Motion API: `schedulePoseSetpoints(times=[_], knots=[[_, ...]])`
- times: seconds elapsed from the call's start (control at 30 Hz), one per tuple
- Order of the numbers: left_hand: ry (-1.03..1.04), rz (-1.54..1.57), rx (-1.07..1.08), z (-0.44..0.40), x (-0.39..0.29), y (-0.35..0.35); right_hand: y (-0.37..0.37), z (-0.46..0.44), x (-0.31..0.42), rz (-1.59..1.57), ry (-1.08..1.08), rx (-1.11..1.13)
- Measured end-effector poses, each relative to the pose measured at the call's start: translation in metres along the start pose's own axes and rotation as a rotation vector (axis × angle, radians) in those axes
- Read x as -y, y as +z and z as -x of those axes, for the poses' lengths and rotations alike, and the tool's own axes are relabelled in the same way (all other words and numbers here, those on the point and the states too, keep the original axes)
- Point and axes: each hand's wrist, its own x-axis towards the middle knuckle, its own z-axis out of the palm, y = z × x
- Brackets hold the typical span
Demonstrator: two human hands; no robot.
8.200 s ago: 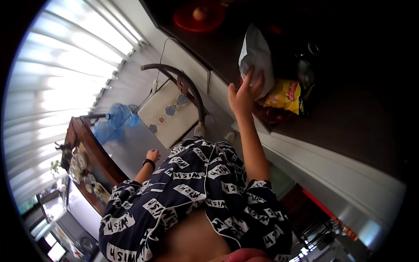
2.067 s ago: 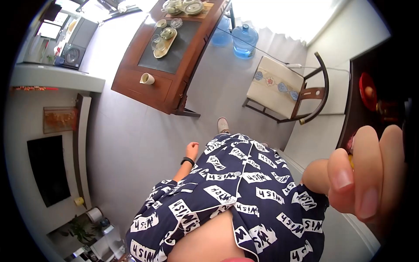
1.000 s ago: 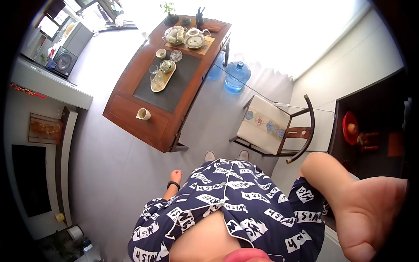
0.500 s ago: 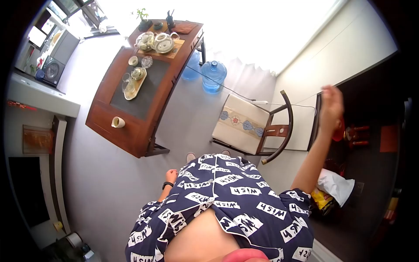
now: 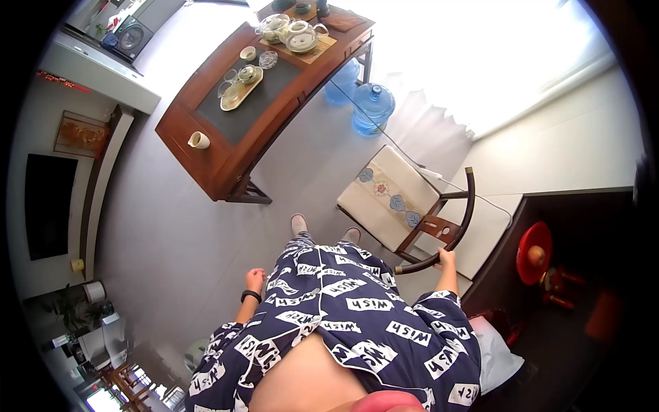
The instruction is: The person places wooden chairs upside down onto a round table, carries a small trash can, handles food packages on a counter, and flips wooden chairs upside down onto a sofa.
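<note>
My right hand [image 5: 446, 259] is closed around the curved dark backrest of a wooden chair [image 5: 388, 196], near the lower end of the rail. The chair has a cream seat with a flower-patterned band. My left hand [image 5: 255, 280], with a black band on the wrist, hangs beside my body over the floor. Its fingers are curled in, and nothing shows in them. Close to my right sleeve, a white bag [image 5: 495, 357] rests on the dark shelf.
A brown wooden table [image 5: 180, 147] bears teapots, a tray and a cream cup [image 5: 199, 140]. Blue water bottles [image 5: 373, 110] stand beyond the chair, with a cable running past. On the dark shelf is a red plate [image 5: 527, 240] with a round item.
My right hand has come down from in front of the shelf and taken hold of the chair's backrest. The view has turned, and the yellow packet is out of sight. My left hand remains low.
</note>
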Motion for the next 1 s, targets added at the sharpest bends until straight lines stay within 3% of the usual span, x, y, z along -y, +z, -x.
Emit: schedulePoseSetpoints(times=[0.1,0.2,0.47,0.6,0.77,0.9,1.0], knots=[[0.035,-0.067,-0.039,0.030,0.029,0.001,0.027,-0.002,-0.013,-0.041,-0.035,-0.291],[-0.094,-0.139,-0.059,0.051,0.059,0.002,0.030,-0.072,-0.051,-0.155,0.062,-0.237],[-0.160,0.017,-0.034,0.069,0.046,-0.011,0.040,-0.006,-0.011,0.080,0.090,-0.169],[-0.154,0.089,0.060,0.033,0.058,-0.022,0.055,0.023,0.002,-0.054,0.113,-0.196],[-0.101,0.207,0.121,-0.012,0.087,-0.045,0.078,0.064,0.008,0.098,-0.008,-0.130],[-0.103,0.241,0.117,-0.025,0.107,-0.075,0.110,0.117,0.020,0.100,-0.029,-0.162],[-0.060,0.098,0.153,-0.018,0.126,-0.114,0.138,0.129,0.010,0.108,-0.046,-0.212]])
